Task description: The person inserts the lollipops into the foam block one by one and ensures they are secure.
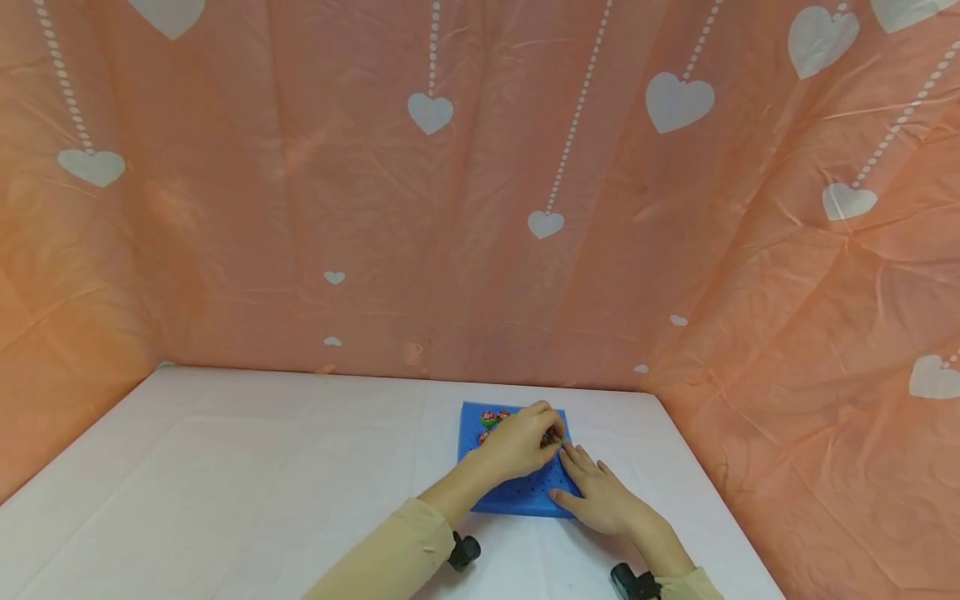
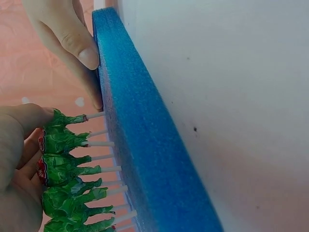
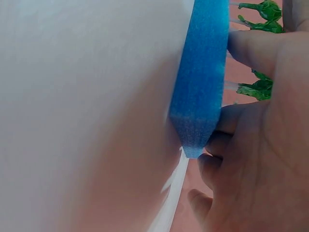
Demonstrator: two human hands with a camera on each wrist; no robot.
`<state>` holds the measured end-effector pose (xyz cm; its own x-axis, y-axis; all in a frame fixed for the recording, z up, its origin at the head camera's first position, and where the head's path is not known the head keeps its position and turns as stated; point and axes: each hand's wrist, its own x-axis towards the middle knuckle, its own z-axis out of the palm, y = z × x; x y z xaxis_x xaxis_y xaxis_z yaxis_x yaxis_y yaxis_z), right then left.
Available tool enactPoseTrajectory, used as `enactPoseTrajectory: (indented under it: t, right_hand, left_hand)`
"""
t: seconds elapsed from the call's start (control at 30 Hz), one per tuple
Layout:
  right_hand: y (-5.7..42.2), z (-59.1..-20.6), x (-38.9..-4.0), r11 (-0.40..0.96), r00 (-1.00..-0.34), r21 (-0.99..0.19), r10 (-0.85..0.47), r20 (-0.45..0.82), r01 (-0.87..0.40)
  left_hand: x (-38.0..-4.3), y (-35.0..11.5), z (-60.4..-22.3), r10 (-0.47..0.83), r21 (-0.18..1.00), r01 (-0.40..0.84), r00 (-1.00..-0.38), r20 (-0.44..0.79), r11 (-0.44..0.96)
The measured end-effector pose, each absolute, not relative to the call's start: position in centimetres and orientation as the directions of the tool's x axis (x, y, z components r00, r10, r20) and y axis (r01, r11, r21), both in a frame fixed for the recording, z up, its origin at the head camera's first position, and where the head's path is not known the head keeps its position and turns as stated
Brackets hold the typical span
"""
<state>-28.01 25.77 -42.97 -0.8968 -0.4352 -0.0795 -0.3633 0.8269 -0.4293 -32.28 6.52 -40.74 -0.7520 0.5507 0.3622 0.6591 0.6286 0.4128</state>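
A blue foam board [image 1: 517,503] lies flat on the table, its top dotted with small holes. Several lollipops [image 1: 490,418] in green and red wrappers stand in it by their white sticks. My left hand [image 1: 519,446] reaches over the board and pinches a lollipop [image 2: 59,122] near the right edge; its stick meets the board's surface. My right hand [image 1: 603,497] rests on the board's right side, fingers extended and touching the top near that edge. In the right wrist view, the right hand [image 3: 256,125] partly hides the green-wrapped lollipops [image 3: 258,89].
The board rests on a white-covered table [image 1: 262,475]. An orange curtain [image 1: 480,317] with white hearts hangs behind the table and along both sides. A dark wrist camera [image 1: 464,552] is worn on the left wrist, another camera [image 1: 633,581] on the right.
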Motion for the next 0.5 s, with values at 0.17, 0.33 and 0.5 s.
enactPoseTrajectory:
  t: [0.17, 0.33, 0.5]
  right_hand:
    - [25.83, -43.08, -28.09, 0.829, -0.897, -0.426, -0.434, -0.083, -0.362]
    - [25.91, -43.24, -28.14, 0.830, -0.900, -0.429, -0.429, -0.084, -0.356]
    - [25.94, -43.25, -28.04, 0.828, -0.900, -0.432, -0.430, -0.077, -0.359]
  left_hand:
    - [-32.29, 6.51, -40.81, 0.555, 0.399, 0.665, -0.747, 0.367, 0.631]
    - [-32.15, 6.48, -40.71, 0.567, 0.382, 0.674, -0.738, 0.365, 0.632]
    - [-31.90, 6.48, -40.65, 0.589, 0.343, 0.691, -0.723, 0.362, 0.637]
